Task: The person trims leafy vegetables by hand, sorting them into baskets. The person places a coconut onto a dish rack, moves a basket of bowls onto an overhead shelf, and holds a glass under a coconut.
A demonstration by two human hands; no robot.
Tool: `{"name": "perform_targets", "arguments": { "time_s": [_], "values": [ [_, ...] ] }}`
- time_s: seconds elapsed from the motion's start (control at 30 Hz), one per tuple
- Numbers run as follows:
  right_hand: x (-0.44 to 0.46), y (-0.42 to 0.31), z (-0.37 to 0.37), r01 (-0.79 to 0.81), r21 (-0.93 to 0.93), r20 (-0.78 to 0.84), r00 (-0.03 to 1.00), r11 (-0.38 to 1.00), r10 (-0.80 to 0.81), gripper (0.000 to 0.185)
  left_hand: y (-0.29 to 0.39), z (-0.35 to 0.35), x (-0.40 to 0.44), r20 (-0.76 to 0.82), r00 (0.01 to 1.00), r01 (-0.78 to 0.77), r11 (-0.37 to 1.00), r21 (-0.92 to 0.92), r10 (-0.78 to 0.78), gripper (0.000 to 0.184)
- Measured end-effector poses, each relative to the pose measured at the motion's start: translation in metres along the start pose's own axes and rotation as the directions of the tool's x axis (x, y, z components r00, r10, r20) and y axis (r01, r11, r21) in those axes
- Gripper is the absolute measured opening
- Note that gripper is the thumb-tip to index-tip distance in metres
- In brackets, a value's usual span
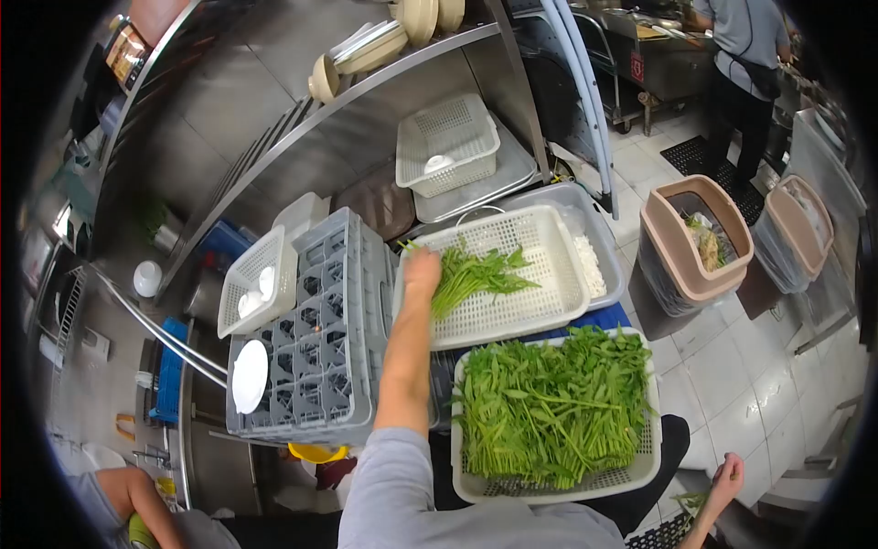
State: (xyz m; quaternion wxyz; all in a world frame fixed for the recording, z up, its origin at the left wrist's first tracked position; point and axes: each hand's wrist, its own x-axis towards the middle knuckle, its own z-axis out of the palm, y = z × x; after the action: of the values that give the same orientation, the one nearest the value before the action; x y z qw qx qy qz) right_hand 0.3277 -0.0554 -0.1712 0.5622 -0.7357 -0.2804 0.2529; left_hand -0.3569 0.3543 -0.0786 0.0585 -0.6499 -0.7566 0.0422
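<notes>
Leafy stalks (476, 277) point rightward — long axis roughly along their basket (503, 313).

Leafy stems (553, 407) are bright green, a latticed basket (552, 252) off-white, a gridded rack (322, 355) grey.

Open right, blocked left.
Beside the left hand (422, 272), the far white basket (545, 297) has bare room rightward; the grey rack (369, 306) stands close left, and the heaped near basket (655, 430) bars low passage.
</notes>
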Motion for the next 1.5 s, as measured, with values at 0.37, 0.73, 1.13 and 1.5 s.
{"name": "perform_targets", "arguments": {
  "time_s": [0.37, 0.73, 1.13, 1.5],
  "values": [
    [0.003, -0.026, 0.084, 0.025, -0.112, 0.123, 0.992, 0.993, -0.011, 0.016, -0.045, 0.012, 0.025, 0.004, 0.999, -0.042, 0.954, 0.297, 0.043, 0.027],
    [0.006, -0.023, 0.071, 0.04, -0.168, 0.104, 0.994, 0.985, -0.023, 0.019, -0.026, -0.067, 0.011, 0.042, 0.999, -0.008, 0.984, 0.179, 0.001, 0.026],
    [0.012, 0.015, 0.062, -0.03, -0.08, 0.122, 0.992, 0.996, 0.04, 0.02, -0.02, -0.019, -0.021, 0.144, 0.982, 0.146, 0.97, -0.196, -0.119, 0.028],
    [0.02, 0.023, 0.052, -0.066, -0.028, 0.044, 0.997, 0.997, 0.067, 0.018, 0.03, 0.012, -0.022, 0.472, 0.881, 0.094, 0.982, -0.164, -0.005, 0.064]
  ]
}}
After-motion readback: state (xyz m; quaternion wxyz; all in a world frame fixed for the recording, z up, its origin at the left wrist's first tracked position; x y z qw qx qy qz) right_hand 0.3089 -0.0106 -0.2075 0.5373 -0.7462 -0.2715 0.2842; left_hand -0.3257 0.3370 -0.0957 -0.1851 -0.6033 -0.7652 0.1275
